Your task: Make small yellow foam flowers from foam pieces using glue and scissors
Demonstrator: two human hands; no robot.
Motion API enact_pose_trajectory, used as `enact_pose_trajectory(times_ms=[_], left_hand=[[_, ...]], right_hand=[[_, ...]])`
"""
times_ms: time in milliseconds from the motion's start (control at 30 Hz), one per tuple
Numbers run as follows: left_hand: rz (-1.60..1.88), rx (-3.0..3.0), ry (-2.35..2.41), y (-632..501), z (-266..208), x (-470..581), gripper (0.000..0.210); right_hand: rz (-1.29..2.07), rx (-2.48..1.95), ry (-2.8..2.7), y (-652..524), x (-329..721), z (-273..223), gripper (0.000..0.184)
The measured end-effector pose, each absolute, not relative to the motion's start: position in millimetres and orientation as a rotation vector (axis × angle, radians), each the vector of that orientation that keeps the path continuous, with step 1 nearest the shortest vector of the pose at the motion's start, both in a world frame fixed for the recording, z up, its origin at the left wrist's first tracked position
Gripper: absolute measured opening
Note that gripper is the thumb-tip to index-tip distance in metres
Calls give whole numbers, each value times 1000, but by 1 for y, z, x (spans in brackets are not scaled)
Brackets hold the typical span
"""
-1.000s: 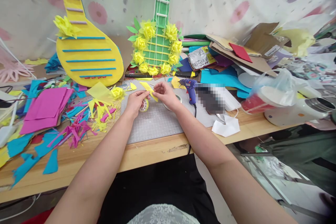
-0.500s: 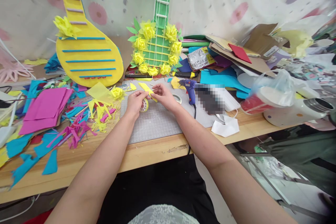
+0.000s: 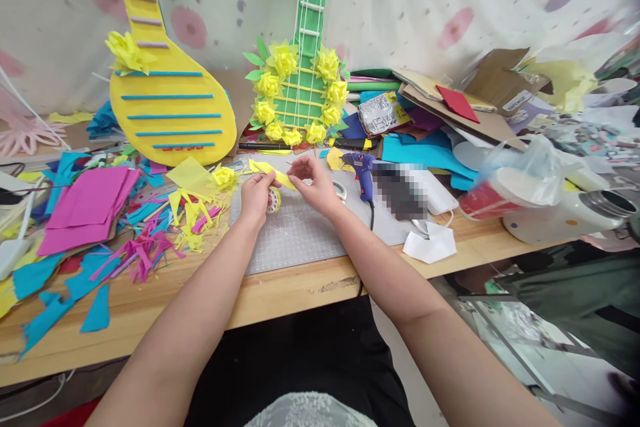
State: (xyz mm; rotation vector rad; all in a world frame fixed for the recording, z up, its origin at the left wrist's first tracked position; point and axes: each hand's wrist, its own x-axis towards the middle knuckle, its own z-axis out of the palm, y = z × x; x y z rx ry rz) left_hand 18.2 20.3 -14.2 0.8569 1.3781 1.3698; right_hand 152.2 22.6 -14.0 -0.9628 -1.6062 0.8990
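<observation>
A strip of yellow crepe paper [image 3: 283, 179] stretches between my two hands above the grey cutting mat [image 3: 300, 233]. My left hand [image 3: 257, 197] is closed on its left part, thumb on top. The fingertips of my right hand [image 3: 315, 183] pinch its right end. Just beside my left fingers is a roll of tape [image 3: 273, 200], partly covered by the hand; whether the hand touches it I cannot tell. Another tape roll [image 3: 340, 191] lies behind my right wrist. A purple glue gun [image 3: 364, 173] rests on the mat to the right.
A yellow paper lute [image 3: 173, 97] and a green guitar [image 3: 300, 97] ringed with yellow flowers stand at the back. Pink sheets [image 3: 83, 210] and coloured scraps cover the left side. To the right are a white mask [image 3: 430, 241], a bagged cup [image 3: 500, 193] and a bottle [image 3: 560, 213].
My hands have drawn slightly apart, and a longer stretch of the yellow strip shows between them. My left hand has shifted a little left. The view has moved slightly.
</observation>
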Motion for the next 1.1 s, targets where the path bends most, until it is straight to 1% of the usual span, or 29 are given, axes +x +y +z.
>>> enact_pose_trajectory(times_ms=[133,300,467,633,733,933,1100], left_hand=[[1380,822,1320,21,-17,17,22],[1369,840,1312,22,-20,17,24],[1297,883,1334,23,-20,18,25],[1214,930,1390,19,-16,22,28],[1204,941,1406,19,-17,24,28],[1250,963,1456,23,-22,21,26],[1237,999,1461,21,-19,22,24]], right_hand=[[839,-864,-1796,13,148,-11,22],[722,-901,-1907,9,145,-7,24],[687,-988,-1895,8,144,-8,21],[719,-1074,-1749,13,143,-12,21],[825,-1091,-1644,17,142,-14,24],[1277,-865,-1458,24,143,-16,31],[1370,-775,-1454,23,148,-13,32]])
